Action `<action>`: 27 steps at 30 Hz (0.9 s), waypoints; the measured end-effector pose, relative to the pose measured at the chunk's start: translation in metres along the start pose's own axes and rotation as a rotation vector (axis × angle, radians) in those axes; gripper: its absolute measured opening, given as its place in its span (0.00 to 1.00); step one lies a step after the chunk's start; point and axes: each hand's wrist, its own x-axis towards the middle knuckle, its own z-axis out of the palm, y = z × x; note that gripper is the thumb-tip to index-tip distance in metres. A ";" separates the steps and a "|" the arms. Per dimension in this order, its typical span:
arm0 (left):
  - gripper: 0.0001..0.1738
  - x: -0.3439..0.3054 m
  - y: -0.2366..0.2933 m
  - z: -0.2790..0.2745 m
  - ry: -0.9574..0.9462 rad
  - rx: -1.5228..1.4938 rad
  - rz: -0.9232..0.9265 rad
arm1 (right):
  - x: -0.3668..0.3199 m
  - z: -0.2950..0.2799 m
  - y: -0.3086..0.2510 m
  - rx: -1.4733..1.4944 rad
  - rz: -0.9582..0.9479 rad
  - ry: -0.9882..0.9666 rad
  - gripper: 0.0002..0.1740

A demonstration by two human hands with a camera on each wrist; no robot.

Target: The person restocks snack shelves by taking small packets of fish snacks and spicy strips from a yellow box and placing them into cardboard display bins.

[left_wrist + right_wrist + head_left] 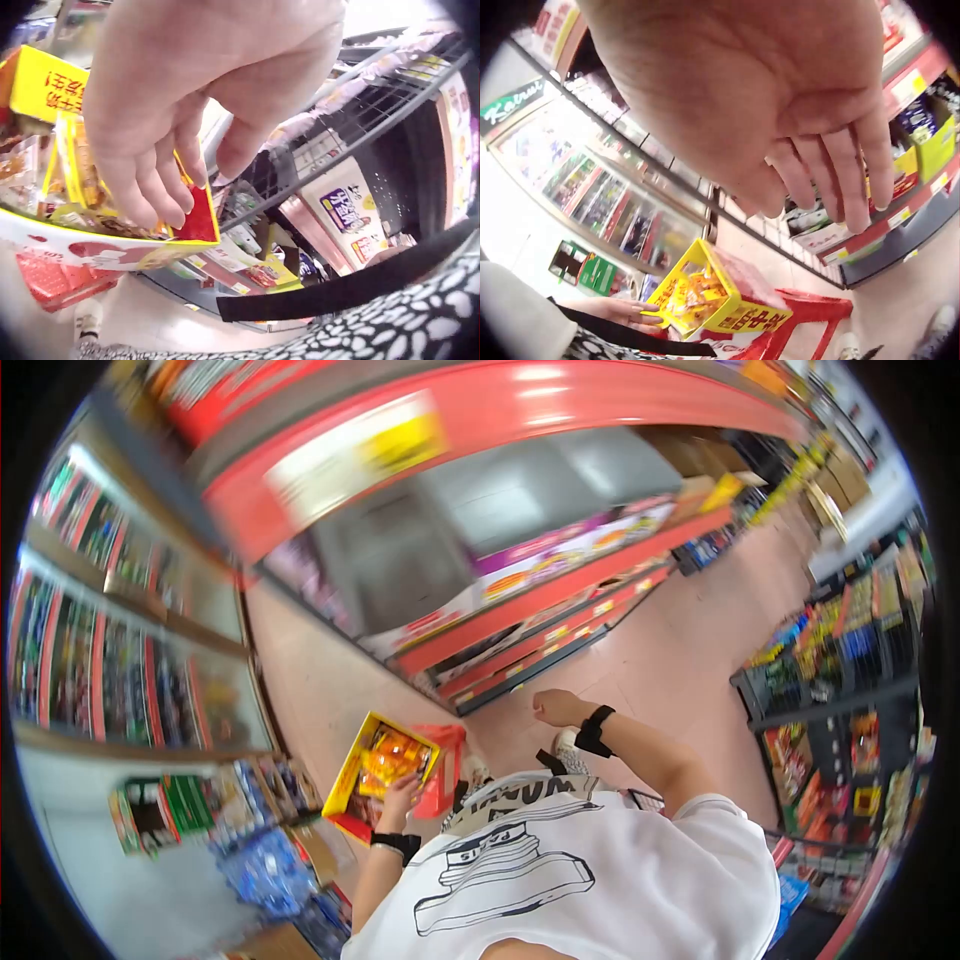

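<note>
My left hand (400, 797) grips the rim of a yellow-edged cardboard box (345, 802). In the left wrist view its fingers (154, 191) reach over the rim to the red inner wall, with the thumb (244, 146) on the outer side. Orange and yellow snack packets (388, 760) fill the box; its outside is white and red with yellow parts. My right hand (562, 708) hangs in front of the body, holding nothing. In the right wrist view its fingers (832, 180) are loosely bent.
Below the box stands a red plastic piece (810, 315), stool-like. Ahead runs a red-edged shelf unit (560, 585) with boxed goods. Glass-fronted coolers (120, 650) line the left side, with a green carton (185, 803) nearby. Snack racks (850, 660) stand on the right.
</note>
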 end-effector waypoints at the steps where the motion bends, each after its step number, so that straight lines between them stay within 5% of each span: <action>1: 0.18 0.003 0.009 0.011 -0.046 0.030 0.004 | -0.018 -0.007 0.016 0.015 0.030 0.043 0.13; 10: 0.20 0.018 0.098 0.216 -0.252 0.895 0.476 | -0.176 -0.067 0.132 0.272 0.416 0.184 0.16; 17: 0.20 -0.043 0.166 0.410 -0.671 0.770 0.605 | -0.254 -0.126 0.223 0.376 0.481 0.360 0.15; 25: 0.22 -0.122 0.253 0.484 -0.759 1.059 0.708 | -0.242 -0.248 0.227 0.589 0.253 0.670 0.13; 27: 0.21 -0.129 0.271 0.490 -0.740 1.091 0.751 | -0.234 -0.281 0.220 0.509 0.053 0.891 0.16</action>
